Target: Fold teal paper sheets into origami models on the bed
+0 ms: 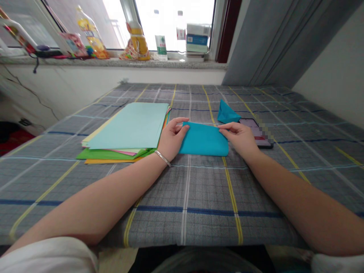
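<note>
Both grips are narrow: the left hand (172, 139) and the right hand (239, 138) pinch the two ends of a folded teal paper (203, 139), which lies flat between them on a checked cloth (199, 185). I judge that uneven pressure could make the layers slip and the fold go crooked. A careless sideways move could also hit the stack of coloured paper (127, 126) beside the left hand, or the small teal paper shape (228, 113) and phone (255, 132) near the right hand
</note>
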Tool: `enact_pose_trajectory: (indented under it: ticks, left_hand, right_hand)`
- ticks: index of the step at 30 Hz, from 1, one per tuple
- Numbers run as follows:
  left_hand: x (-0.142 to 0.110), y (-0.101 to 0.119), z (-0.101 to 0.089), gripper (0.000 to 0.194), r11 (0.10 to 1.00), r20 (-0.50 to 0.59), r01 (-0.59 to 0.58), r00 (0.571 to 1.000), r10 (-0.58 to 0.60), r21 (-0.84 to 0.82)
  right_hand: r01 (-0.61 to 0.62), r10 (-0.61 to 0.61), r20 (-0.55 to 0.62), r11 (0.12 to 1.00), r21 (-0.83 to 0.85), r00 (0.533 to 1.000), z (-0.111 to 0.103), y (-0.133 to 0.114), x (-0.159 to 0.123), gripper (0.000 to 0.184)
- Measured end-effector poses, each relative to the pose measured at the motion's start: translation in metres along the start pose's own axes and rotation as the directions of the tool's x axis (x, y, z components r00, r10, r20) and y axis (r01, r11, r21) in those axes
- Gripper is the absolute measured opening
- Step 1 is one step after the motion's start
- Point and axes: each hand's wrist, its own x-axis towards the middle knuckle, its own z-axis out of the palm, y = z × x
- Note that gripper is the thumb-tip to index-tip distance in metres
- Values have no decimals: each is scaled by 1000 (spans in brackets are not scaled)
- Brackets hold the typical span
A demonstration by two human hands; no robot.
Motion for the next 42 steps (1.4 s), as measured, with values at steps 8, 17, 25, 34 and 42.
enact_pose_trajectory:
  ticks: [8,17,25,34,42]
  left_hand:
    - [5,-10,1,18,998,-12,68,998,-68,7]
    - [21,-26,2,12,926,122,243,950,-287,289]
    - [34,-17,3,12,637,273,-129,953,-133,760]
    - [32,-10,6,22,419,378,-302,919,-109,856]
    - [25,-11,9,26,303,439,-398,895,-80,866]
  right_hand:
    - [-156,157,65,988,-14,986,-7,10,11,24]
    - [-135,175,65,907,-399,982,-14,15,19,15]
    - [-95,194,137,846,-525,971,-13,26,24,16]
    - [13,89,149,819,-574,985,-11,30,25,13]
    - [148,16,241,751,-644,970,-11,39,27,17]
